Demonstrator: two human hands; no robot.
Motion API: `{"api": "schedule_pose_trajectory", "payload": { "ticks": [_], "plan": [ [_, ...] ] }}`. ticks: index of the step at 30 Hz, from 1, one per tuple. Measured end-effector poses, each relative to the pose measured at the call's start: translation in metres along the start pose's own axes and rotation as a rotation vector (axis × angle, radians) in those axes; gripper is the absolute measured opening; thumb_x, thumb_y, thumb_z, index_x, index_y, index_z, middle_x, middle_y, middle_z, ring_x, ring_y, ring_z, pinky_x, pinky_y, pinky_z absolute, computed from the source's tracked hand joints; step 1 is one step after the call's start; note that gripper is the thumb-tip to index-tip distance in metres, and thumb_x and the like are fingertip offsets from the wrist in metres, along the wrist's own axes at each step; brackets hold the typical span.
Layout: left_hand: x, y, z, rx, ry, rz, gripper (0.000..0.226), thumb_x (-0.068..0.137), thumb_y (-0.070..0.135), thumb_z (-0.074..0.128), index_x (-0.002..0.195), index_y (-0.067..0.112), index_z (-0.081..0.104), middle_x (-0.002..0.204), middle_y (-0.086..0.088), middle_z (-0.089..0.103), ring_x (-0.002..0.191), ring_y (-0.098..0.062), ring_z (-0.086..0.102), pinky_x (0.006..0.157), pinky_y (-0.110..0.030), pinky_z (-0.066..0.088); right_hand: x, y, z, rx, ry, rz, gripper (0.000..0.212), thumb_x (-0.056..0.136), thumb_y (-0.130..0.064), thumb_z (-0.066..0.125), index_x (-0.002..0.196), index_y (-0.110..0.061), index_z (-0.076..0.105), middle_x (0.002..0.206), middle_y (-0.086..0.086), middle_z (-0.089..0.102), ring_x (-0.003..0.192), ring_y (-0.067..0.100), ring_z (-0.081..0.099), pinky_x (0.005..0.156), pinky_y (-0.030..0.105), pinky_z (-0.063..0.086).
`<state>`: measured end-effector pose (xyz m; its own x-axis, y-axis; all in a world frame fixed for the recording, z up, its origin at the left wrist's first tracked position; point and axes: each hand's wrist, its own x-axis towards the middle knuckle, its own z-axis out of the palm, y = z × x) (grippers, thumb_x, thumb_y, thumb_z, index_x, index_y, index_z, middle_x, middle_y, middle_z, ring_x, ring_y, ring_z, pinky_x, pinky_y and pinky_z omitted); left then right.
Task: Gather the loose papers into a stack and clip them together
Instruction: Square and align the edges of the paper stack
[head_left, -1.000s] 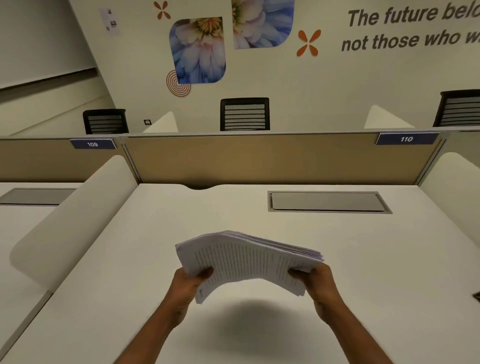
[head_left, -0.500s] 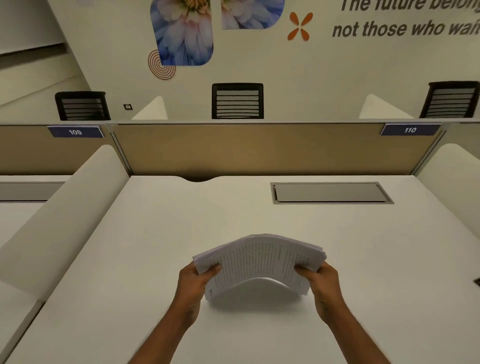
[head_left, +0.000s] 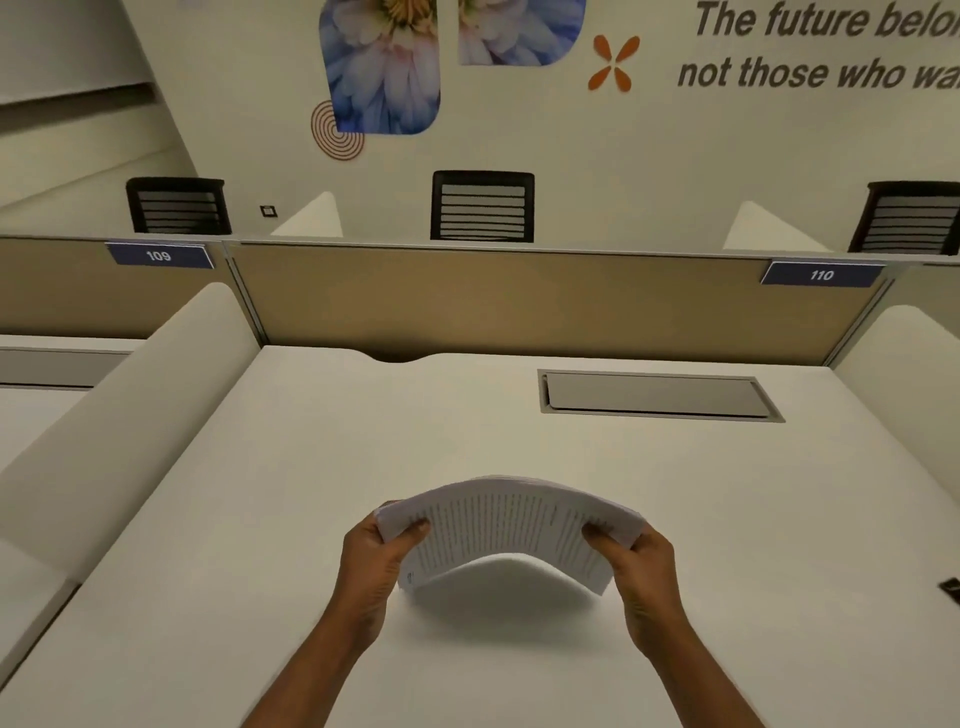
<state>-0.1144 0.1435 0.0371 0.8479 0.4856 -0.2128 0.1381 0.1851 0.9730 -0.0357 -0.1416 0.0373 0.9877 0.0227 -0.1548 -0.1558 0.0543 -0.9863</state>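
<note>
Just above the near middle of the white desk (head_left: 291, 467), a thick bundle of white printed papers (head_left: 504, 525) is held in an arch, its centre bowed upward and its two short ends pinched low, the lower corners close to or brushing the desktop; which of the two cannot be told. The left hand (head_left: 376, 558) is clamped on the left end with the thumb on top, and the right hand (head_left: 641, 564) grips the right end the same way, the two hands apart by the width of the sheets. A second ago the bundle was held higher and its edges were fanned and ragged; since then it has come down toward the desk and bowed more tightly, and the edges look closer to flush. That suggests the squaring-up step is under way and the gathering nearly done, while the clipping is not yet begun. Counting outward: one bundle, two hands, one grey recessed cable hatch (head_left: 657, 395) at the far right of the desk, and one small dark object (head_left: 951, 590) at the right edge, too cut off to identify, possibly the clip.
</note>
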Motion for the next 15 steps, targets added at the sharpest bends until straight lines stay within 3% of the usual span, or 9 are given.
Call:
{"api": "schedule_pose_trajectory", "payload": {
  "ticks": [3,6,10,13,15],
  "plan": [
    [-0.009,-0.001,0.012,0.011,0.05,-0.03,0.024,0.088,0.008,0.079,0.098,0.029,0.076,0.086,0.012,0.081,0.095,-0.021,0.068,0.074,-0.032,0.055,0.001,-0.001,-0.003,-0.034,-0.095,0.048,0.024,0.086,-0.013,0.079,0.104,-0.029,0.075,0.097,-0.011,0.08,0.098,0.017,0.071,0.071,0.025,0.055],
    [-0.012,0.002,0.02,0.011,0.087,-0.014,0.023,0.088,0.012,0.08,0.101,0.03,0.075,0.087,0.011,0.08,0.096,-0.023,0.066,0.074,-0.035,0.056,0.002,-0.009,-0.006,-0.045,-0.126,-0.024,0.022,0.085,-0.024,0.081,0.105,-0.031,0.074,0.099,-0.01,0.078,0.092,0.009,0.07,0.063,0.022,0.058],
    [-0.02,0.01,0.025,-0.003,0.125,0.055,0.026,0.08,0.036,0.084,0.104,0.031,0.075,0.094,0.005,0.078,0.092,-0.019,0.066,0.067,-0.026,0.058,0.002,-0.021,-0.001,-0.039,-0.094,-0.09,0.017,0.087,-0.044,0.073,0.098,-0.031,0.072,0.093,-0.011,0.073,0.087,0.011,0.066,0.057,0.018,0.056],
    [-0.025,0.014,0.029,0.011,0.166,0.073,0.038,0.083,0.056,0.07,0.107,0.027,0.073,0.094,0.003,0.078,0.085,-0.013,0.068,0.06,-0.017,0.058,0.005,-0.025,0.007,-0.037,-0.035,-0.071,0.029,0.093,-0.051,0.062,0.087,-0.024,0.071,0.081,-0.006,0.072,0.078,0.014,0.064,0.06,0.021,0.05],
    [-0.026,0.016,0.032,0.01,0.201,0.05,0.043,0.092,0.059,0.059,0.106,0.02,0.073,0.088,0.004,0.076,0.076,-0.005,0.068,0.057,-0.013,0.056,0.008,-0.023,0.01,-0.048,-0.004,-0.048,0.032,0.098,-0.047,0.06,0.08,-0.022,0.071,0.074,-0.006,0.072,0.075,0.016,0.063,0.061,0.024,0.048]
  ]
}}
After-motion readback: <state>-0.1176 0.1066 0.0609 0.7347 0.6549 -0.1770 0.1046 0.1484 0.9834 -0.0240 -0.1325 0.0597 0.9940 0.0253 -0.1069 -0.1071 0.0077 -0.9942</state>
